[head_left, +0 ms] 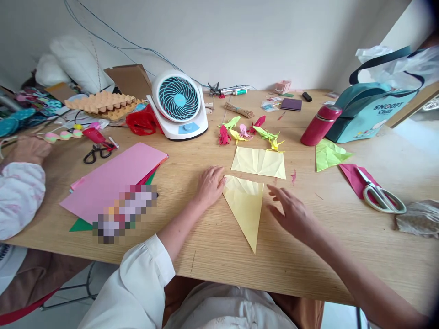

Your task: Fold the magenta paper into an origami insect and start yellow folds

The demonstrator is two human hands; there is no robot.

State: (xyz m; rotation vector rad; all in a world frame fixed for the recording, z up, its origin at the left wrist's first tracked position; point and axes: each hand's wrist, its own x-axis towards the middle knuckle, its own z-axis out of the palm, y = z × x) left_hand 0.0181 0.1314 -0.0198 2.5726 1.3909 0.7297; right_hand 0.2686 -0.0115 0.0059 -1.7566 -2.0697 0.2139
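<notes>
A pale yellow folded paper [245,205] lies before me, its long point toward the table's front edge. At its upper left corner, my left hand [210,186] rests on the table with thumb and fingers closed on the paper's edge. My right hand [290,211] is just right of the paper, fingers apart and holding nothing. Just beyond lies a creased pale yellow paper rectangle [259,162]. Several folded paper cranes [243,131] in pink, green and yellow sit behind that.
Scissors [382,194] lie over magenta paper [353,180] at right, near green paper [329,155], a red bottle [320,125] and a teal bag [370,114]. A fan [180,103] stands behind; coloured sheets [120,178] lie left. Another person's hand [29,148] is at far left.
</notes>
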